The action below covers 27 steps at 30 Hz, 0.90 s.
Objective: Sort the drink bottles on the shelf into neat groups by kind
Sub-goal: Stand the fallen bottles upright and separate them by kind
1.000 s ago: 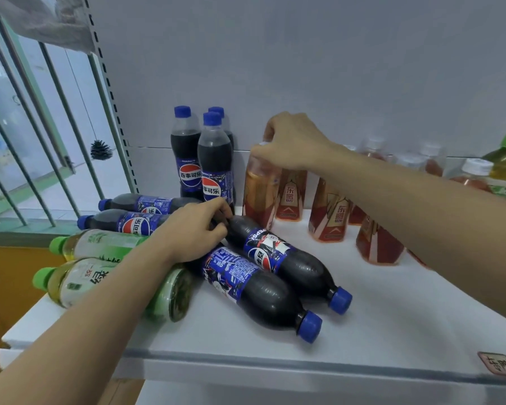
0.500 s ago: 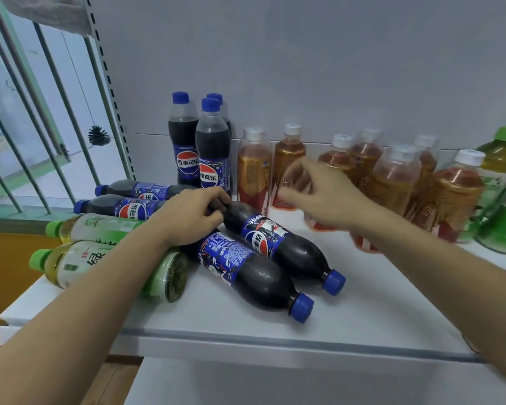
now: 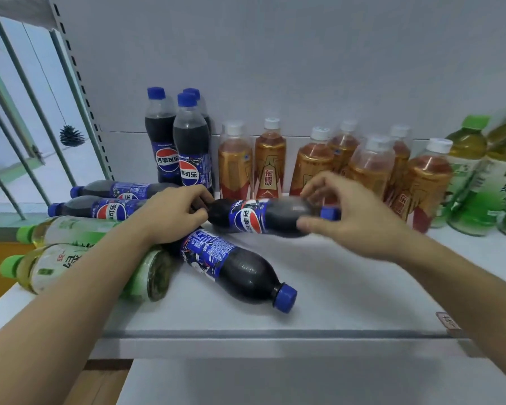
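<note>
Lying on its side across the middle of a white shelf (image 3: 319,290), a cola bottle (image 3: 260,217) with a blue label is gripped at both ends. Its base is held by the left hand (image 3: 173,211), fingers curled around it. Its neck end is pinched by the right hand (image 3: 348,217), thumb below and fingers above; the blue cap (image 3: 329,213) shows just behind the fingers. This hand is blurred, so the exact contact cannot be told for sure.

A second cola bottle (image 3: 234,270) is seen lying just in front, its cap pointing toward the shelf's front edge. Two more cola bottles (image 3: 105,200) are laid flat at the left, caps pointing left, beside two lying green tea bottles (image 3: 70,252) partly covered by the left forearm.

At the back wall, three upright cola bottles (image 3: 181,147) are grouped together. To their right, a cluster of amber drink bottles (image 3: 333,165) with white caps is stood upright, and further right upright green tea bottles (image 3: 485,176) with green caps are seen at the frame's edge.
</note>
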Available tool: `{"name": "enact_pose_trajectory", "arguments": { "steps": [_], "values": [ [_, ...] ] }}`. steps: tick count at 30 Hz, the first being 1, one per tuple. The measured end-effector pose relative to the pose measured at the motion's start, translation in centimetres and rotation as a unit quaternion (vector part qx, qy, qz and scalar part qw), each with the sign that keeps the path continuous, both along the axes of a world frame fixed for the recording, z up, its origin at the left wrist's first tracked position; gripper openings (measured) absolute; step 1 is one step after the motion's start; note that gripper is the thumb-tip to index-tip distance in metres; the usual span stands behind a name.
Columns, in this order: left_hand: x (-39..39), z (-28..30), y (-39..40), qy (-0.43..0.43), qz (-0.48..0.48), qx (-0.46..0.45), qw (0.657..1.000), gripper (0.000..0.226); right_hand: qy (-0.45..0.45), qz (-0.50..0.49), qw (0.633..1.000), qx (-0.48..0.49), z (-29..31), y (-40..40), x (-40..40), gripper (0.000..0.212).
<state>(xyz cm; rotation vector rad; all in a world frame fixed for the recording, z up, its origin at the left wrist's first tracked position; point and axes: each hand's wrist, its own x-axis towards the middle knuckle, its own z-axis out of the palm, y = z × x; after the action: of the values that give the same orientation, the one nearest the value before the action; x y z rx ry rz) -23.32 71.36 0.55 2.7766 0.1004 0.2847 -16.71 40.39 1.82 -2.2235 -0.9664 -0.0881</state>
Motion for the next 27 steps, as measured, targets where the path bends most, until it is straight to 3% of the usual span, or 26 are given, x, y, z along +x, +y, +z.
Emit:
{"name": "enact_pose_trajectory", "arguments": {
  "steps": [3, 7, 16, 24, 27],
  "values": [
    [0.0, 0.0, 0.0, 0.001, -0.001, 0.019, 1.0, 0.016, -0.069, -0.022, 0.994, 0.085, 3.5, 0.9, 1.1, 0.017],
    [0.0, 0.2, -0.1, 0.019, 0.005, 0.039, 0.999, 0.012, -0.099, -0.024, 0.985, 0.137, 7.4, 4.8, 3.2, 0.011],
    [-0.4, 0.0, 0.3, 0.01, 0.002, 0.029, 1.0, 0.013, -0.134, 0.001, 0.986, 0.103, 9.1, 12.7, 5.1, 0.03],
    [-0.7, 0.0, 0.1, -0.002, 0.003, 0.029, 1.0, 0.014, -0.13, 0.03, 0.989, 0.07, 8.1, 12.3, 4.3, 0.054],
    [-0.7, 0.1, 0.1, -0.003, 0.003, 0.023, 1.0, 0.015, -0.133, 0.013, 0.985, 0.105, 7.4, 11.3, 2.8, 0.058]
  ]
}}
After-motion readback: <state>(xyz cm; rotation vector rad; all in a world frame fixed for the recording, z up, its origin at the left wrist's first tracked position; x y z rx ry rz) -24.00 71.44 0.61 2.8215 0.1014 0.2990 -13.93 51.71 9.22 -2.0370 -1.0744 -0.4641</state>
